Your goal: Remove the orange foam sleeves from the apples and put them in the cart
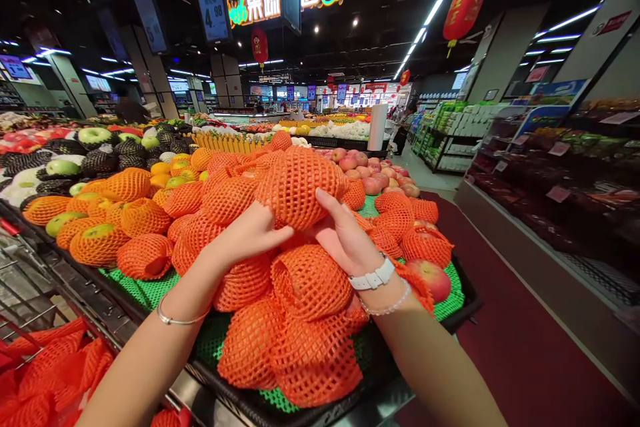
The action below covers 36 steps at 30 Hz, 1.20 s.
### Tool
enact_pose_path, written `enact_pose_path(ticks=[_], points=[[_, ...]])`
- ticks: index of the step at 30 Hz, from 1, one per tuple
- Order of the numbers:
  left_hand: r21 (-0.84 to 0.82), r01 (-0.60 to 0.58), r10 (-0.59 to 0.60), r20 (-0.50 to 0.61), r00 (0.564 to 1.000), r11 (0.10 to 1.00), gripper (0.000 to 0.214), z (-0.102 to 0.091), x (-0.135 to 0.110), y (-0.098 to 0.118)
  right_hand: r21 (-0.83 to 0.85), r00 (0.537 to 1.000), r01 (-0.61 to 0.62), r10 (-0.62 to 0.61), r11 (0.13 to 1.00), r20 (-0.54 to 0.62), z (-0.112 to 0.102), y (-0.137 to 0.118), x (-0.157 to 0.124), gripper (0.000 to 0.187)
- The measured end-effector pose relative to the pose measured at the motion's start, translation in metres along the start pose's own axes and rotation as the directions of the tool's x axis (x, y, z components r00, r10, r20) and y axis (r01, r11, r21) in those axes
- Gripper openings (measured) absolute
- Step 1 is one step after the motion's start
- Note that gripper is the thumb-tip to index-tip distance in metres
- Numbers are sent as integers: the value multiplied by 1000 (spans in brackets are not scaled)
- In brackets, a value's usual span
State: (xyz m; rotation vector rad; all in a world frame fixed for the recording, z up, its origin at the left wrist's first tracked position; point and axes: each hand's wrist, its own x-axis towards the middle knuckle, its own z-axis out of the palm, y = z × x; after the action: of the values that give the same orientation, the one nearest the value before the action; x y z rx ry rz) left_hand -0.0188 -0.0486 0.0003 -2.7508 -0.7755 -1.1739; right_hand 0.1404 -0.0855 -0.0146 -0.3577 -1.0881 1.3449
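Between my two hands is a large round fruit in an orange foam net (303,183), lifted at the top of a heap of similar netted fruit. My left hand (255,230) grips its left underside, the fingers hidden behind it. On its right side my right hand (345,230) holds it, the thumb pressed on the net and the other fingers mostly out of sight. Just below my hands sits another netted fruit (313,280) with an opening in its net at the left. More netted fruit (315,353) lies in front, at the stand's near edge.
Yellow-netted mangoes (100,240) and bare apples (373,173) flank the heap on a black-rimmed stand (235,407) with green matting. A cart (45,320) holding loose red nets stands at the lower left. To the right, an aisle (525,320) runs beside shelves (555,180).
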Motion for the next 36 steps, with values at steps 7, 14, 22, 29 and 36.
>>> enact_pose_path(ticks=[7,14,22,29,36], points=[[-310,-57,-140,-576,805,949,41,-15,-2,-7,-102,997,39,-46,994,-62,-6,-4,3,53],[-472,-25,-244,-501,830,881,86,-12,4,-11,-351,983,157,-182,923,-38,-3,-5,-1,57],[-436,52,-132,-155,979,899,125,-3,-3,11,-590,981,180,-97,787,170,-2,-12,-4,60],[-587,28,-172,-191,966,809,89,2,-3,10,-543,986,110,-22,832,166,-3,-15,-8,63],[-765,107,-353,-165,921,635,43,-2,1,1,-183,981,-111,137,977,136,0,-9,-16,65]])
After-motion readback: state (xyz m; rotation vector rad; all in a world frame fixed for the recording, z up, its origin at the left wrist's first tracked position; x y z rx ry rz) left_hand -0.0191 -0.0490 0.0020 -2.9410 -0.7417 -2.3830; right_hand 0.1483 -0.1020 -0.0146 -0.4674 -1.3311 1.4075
